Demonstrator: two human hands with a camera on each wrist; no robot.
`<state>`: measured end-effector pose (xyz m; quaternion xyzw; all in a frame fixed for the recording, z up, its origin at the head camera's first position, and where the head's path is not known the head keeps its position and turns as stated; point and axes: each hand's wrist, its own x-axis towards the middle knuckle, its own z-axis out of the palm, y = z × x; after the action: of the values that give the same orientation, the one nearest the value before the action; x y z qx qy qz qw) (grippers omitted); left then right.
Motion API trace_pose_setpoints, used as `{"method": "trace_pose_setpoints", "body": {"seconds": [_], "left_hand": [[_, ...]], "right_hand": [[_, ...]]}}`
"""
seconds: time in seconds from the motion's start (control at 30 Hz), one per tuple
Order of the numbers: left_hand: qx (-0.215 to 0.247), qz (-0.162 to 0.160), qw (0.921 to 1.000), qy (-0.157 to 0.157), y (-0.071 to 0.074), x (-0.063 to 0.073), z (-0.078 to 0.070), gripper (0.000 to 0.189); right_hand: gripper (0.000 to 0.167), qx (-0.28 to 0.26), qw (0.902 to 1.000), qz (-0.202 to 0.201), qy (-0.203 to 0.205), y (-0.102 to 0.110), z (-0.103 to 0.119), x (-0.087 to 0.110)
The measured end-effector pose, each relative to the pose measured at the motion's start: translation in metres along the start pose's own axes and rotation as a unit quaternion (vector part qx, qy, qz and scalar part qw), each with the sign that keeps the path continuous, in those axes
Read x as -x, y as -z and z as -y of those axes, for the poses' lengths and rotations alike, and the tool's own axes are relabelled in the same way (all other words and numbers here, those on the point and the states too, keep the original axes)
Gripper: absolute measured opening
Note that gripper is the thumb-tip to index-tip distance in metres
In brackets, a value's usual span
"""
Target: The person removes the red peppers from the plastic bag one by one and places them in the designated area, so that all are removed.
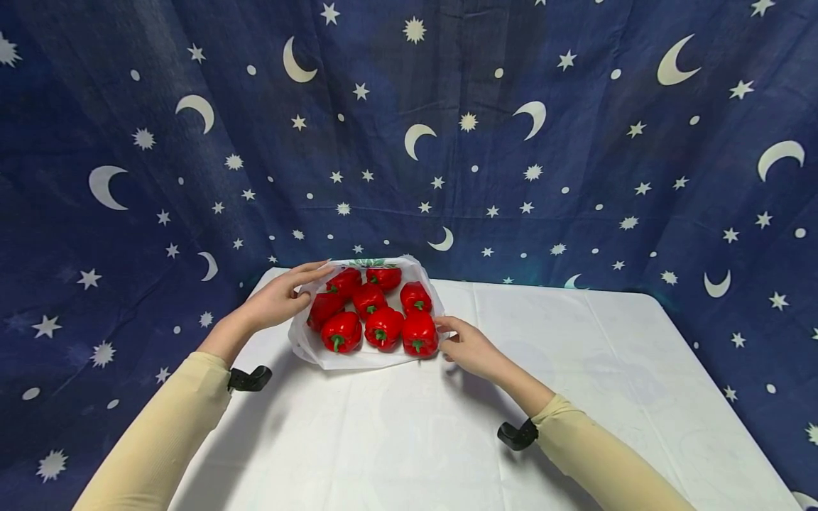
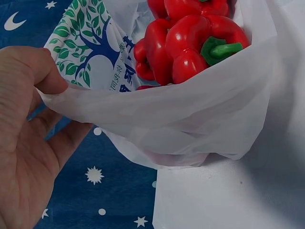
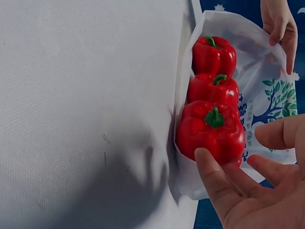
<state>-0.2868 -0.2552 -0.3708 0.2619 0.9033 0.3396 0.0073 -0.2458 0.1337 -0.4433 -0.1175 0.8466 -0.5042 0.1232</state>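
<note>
The left hand (image 1: 273, 299) pinches the left rim of a white plastic bag (image 2: 176, 112) holding blocky red bell peppers (image 1: 385, 326); the right hand (image 1: 471, 348), fingers spread, adjoins the near right pepper (image 1: 420, 331).

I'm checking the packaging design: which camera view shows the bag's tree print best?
The left wrist view: the tree print is largest there, its blue and green parts distinct. The right wrist view shows it smaller; the head view shows only some green at the far edge of the bag.
</note>
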Motion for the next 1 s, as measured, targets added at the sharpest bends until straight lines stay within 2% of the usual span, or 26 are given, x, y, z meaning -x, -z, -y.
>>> {"method": "trace_pose_setpoints", "body": {"seconds": [0.23, 0.43, 0.73, 0.87, 1.0], "left_hand": [[0.020, -0.003, 0.9998, -0.003, -0.001, 0.000, 0.002, 0.064], [0.036, 0.010, 0.9993, -0.003, -0.001, 0.000, 0.005, 0.068], [0.003, 0.021, 0.9993, -0.030, -0.001, 0.002, 0.007, 0.067], [0.002, 0.018, 0.9994, -0.031, -0.001, 0.002, 0.006, 0.065], [0.006, 0.011, 0.9995, -0.028, 0.000, 0.001, 0.006, 0.064]], "right_hand": [[0.058, 0.002, 1.0000, 0.006, -0.001, -0.004, 0.000, -0.002], [0.062, -0.025, 0.9995, 0.013, -0.014, -0.009, -0.001, -0.007], [0.068, -0.074, 0.9962, -0.024, -0.039, -0.014, 0.000, -0.018], [0.069, -0.071, 0.9958, -0.042, -0.038, -0.014, 0.000, -0.019], [0.068, -0.054, 0.9963, -0.063, -0.021, -0.016, 0.001, -0.020]]}}
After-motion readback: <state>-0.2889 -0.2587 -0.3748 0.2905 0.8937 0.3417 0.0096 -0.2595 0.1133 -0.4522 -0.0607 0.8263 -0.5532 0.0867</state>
